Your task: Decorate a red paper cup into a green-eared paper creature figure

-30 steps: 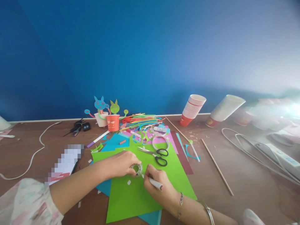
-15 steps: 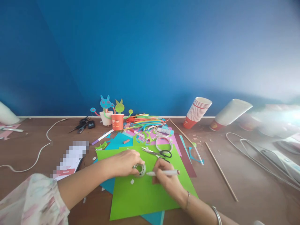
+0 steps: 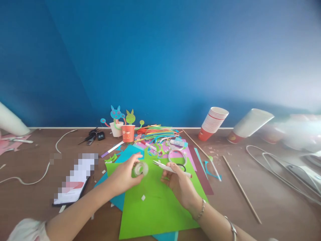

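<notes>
My left hand (image 3: pixel 129 172) grips a small roll of clear tape (image 3: pixel 141 169) between thumb and fingers, above the upper left of a green sheet of paper (image 3: pixel 147 214). To its right, my right hand (image 3: pixel 179 184) holds a white marker (image 3: pixel 185 172) with a reddish end, lying slantwise across the fingers. Behind that hand is a pair of scissors (image 3: pixel 181 166) with black handles, partly covered. A small white scrap (image 3: pixel 143 197) lies on the green sheet between the hands.
Two paper cups with animal figures (image 3: pixel 128 133) stand by the wall, beside colourful pipe cleaners (image 3: pixel 160 132). Stacked cups (image 3: pixel 214 122) lean at the right. A wooden stick (image 3: pixel 242 189) and white cable lie right; a phone (image 3: pixel 75 184) and keys (image 3: pixel 92 135) lie left.
My left hand has raised the tape roll from the green sheet and drawn it left, turning it. My right hand has moved back toward the scissors, its marker tilting. The view has shifted slightly.
</notes>
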Tool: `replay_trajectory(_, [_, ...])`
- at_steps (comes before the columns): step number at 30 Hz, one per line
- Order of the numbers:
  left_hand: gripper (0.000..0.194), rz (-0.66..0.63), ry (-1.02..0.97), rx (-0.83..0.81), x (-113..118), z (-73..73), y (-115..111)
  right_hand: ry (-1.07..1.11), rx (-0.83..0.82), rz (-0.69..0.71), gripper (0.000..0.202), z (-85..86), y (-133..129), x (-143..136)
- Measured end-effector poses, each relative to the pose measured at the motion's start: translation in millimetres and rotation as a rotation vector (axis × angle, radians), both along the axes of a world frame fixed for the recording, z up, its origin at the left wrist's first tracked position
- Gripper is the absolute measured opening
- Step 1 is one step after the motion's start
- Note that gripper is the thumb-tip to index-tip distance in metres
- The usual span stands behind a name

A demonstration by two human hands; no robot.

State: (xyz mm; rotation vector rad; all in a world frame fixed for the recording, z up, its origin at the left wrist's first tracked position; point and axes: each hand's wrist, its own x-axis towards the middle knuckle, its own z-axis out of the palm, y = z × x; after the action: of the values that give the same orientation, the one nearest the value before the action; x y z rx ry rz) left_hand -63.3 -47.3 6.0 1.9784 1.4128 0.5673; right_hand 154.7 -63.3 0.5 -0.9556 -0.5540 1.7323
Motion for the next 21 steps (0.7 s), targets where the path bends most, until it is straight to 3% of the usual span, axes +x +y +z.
replay_trajectory(2, [0.058,0.076,-0.099,-0.022,-8.2,-8.0,0.2,0.021,-0.001,-0.012,0.028,-0.5,3.6,-4.8])
replay_trajectory(5, [0.056,0.089,-0.118,0.011,-13.9,-17.7,-4.4,-0.005,0.017,-0.022,0.025,-2.4,9.2,-12.2])
replay_trajectory(14, [0.052,-0.036,-0.008,0.168,-13.3,-31.9,-26.0,-0.414,0.068,0.11,0.022,-7.4,5.5,-11.0])
replay_trajectory(21, [0.046,-0.141,0.019,0.276,-8.4,-31.0,-26.6,-0.493,0.089,0.146,0.021,-7.7,4.0,-8.1])
